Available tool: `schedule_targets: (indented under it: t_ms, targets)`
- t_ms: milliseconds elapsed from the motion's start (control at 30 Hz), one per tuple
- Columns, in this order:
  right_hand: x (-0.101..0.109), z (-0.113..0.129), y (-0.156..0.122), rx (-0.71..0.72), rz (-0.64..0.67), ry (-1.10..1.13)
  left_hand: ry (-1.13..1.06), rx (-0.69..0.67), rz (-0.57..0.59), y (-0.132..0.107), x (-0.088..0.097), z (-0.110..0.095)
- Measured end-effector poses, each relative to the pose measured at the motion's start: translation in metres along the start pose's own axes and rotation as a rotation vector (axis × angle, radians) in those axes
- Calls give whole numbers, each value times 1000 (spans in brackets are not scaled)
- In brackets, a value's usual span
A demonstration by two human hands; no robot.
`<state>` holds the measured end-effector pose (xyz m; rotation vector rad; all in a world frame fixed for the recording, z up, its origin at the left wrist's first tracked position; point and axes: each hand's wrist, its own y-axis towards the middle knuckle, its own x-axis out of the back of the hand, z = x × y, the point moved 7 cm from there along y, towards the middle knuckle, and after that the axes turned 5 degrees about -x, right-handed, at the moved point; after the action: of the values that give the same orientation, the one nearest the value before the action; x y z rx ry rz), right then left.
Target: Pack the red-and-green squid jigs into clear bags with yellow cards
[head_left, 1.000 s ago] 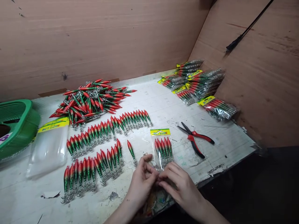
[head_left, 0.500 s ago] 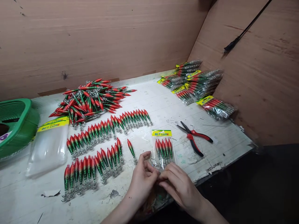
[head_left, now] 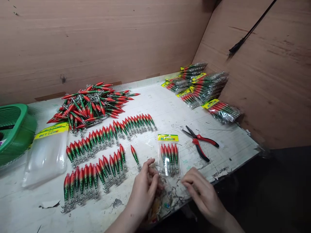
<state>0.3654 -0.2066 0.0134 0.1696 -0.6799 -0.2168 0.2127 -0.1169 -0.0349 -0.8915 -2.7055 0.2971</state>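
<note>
A clear packet (head_left: 169,155) with a yellow header holds several red-and-green squid lures and lies flat on the table. Just left of its lower edge is my left hand (head_left: 145,186), fingers loosely curled and apart, with no object visible in it. My right hand (head_left: 201,191) hovers off the packet's lower right corner, thumb and fingers pinched together. Whatever the pinch may hold is too small or hidden to tell. One loose squid lure (head_left: 135,157) lies beyond my left hand. Right of the packet rest red-and-black pliers (head_left: 200,142), jaws spread.
Rows of squid lures (head_left: 104,137) line the table's middle, with a heap of them (head_left: 89,105) behind. Empty clear bags (head_left: 46,155) lie beside a green basket (head_left: 23,129) at left. Filled packets (head_left: 206,87) are piled at back right, near the side board (head_left: 272,81).
My right hand has pulled away to the right from the packet's bottom end and from my left hand. My left hand has shifted slightly left, leaving the packet's lower edge uncovered.
</note>
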Motion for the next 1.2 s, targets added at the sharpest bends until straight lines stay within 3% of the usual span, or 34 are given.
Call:
schedule_targets:
  t_ms: [100,167,233,300,367,467,633,900,1100,1200]
  targets:
    - [19,-14,-12,93,-105,-284,577,-523,-47,-9,13,-24]
    - [15,-16,-16,230,-53,-467,849,-871,-26,-16,9,-35]
    - [4,-10,-19,385,8,-547,947,-1116,78,-18,2,-40]
    - [-4,0,-19,523,22,-534,915,-1227,219,-16,-3,-43]
    - [-6,7,-19,589,-1,-468,820,-1243,317,-14,-3,-48]
    - [-6,7,-18,559,-14,-370,739,-1217,339,-13,-1,-52]
    - [-7,7,-21,556,-9,-373,828,-1234,343,-17,-5,-50]
    - [-10,15,-15,607,27,-411,797,-1176,510,-15,-12,-41]
    - [-11,-1,-20,494,-1,-282,738,-1047,571,-11,-18,-41]
    - [-9,-6,-18,389,-20,-149,678,-1073,478,-9,-18,-40]
